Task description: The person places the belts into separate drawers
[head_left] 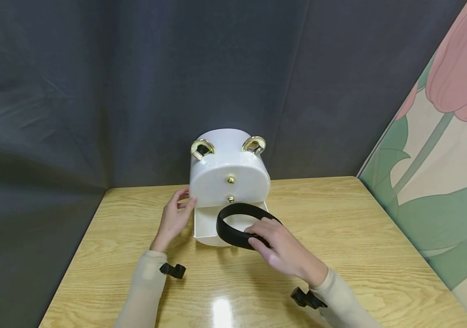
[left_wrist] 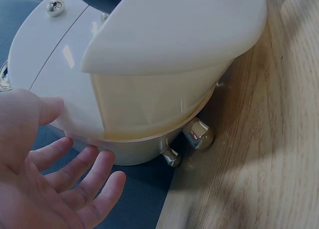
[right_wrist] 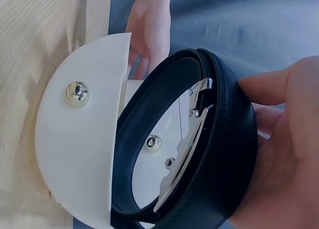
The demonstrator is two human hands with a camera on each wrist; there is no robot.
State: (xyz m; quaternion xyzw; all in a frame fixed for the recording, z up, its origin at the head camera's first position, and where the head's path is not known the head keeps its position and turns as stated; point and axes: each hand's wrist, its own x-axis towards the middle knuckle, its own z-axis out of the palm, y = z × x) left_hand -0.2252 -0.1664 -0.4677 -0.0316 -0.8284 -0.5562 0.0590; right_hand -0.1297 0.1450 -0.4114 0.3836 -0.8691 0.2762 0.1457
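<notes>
A white, round-topped storage box (head_left: 210, 184) stands at the back of the table, its lowest drawer (head_left: 205, 238) pulled out toward me. My right hand (head_left: 284, 248) grips a coiled black belt (head_left: 224, 230) over that drawer, thumb on one side and fingers on the other. The belt's silver buckle (right_wrist: 182, 164) shows inside the coil in the right wrist view. At the box's left side is my left hand (head_left: 174, 218), thumb by the front edge and loosely bent fingers (left_wrist: 102, 171) along the side wall. In the left wrist view the belt is mostly hidden behind the drawer.
Gold round knobs (head_left: 231, 180) sit on the box front, and two gold rings (head_left: 254, 145) stick out at its top. Short shiny feet (left_wrist: 198, 132) support it on the wooden table (head_left: 319, 218). A dark curtain (head_left: 167, 91) hangs behind; a flower-patterned panel (head_left: 442, 182) stands at right.
</notes>
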